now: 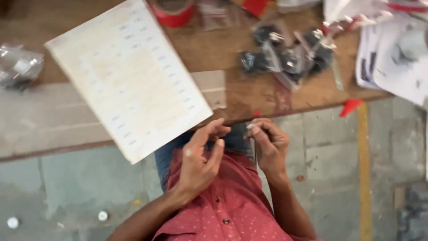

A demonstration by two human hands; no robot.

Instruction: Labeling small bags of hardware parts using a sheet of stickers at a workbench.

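Looking down, the view is taking in a worn wooden table [249, 96] running across the top, its near edge lying just beyond the hands, and a grey concrete floor [339, 178] with a yellow line [364, 178] lying below and right of them. The picture is blurring with motion.

The left hand [200, 160] is curling in front of the red shirt [232, 209], fingers partly closed, thumb and forefinger tips nearly meeting; I cannot tell whether it is pinching anything. The right hand [269, 145] is sitting just beside it, fingers bunching closed around something thin and small, too blurred to name. Both hands are hovering over the lap, just below the table edge and apart from it.

Up and left of the grip, a white sheet [129, 76] with rows of small marks is lying tilted on the table, its lower corner overhanging the edge close to the left hand. Up and right of the grip, a heap of clear bags holding dark parts [287, 56] is resting on the wood. Farther beyond, a red tape roll [174, 11] is sitting at the top edge. Far left, another clear bag [20, 64] is lying on the table. Far right, printed papers [394, 53] are spreading over the corner. A red scrap [350, 107] is hanging at the table edge, right of the right hand. Nothing is blocking the hands.
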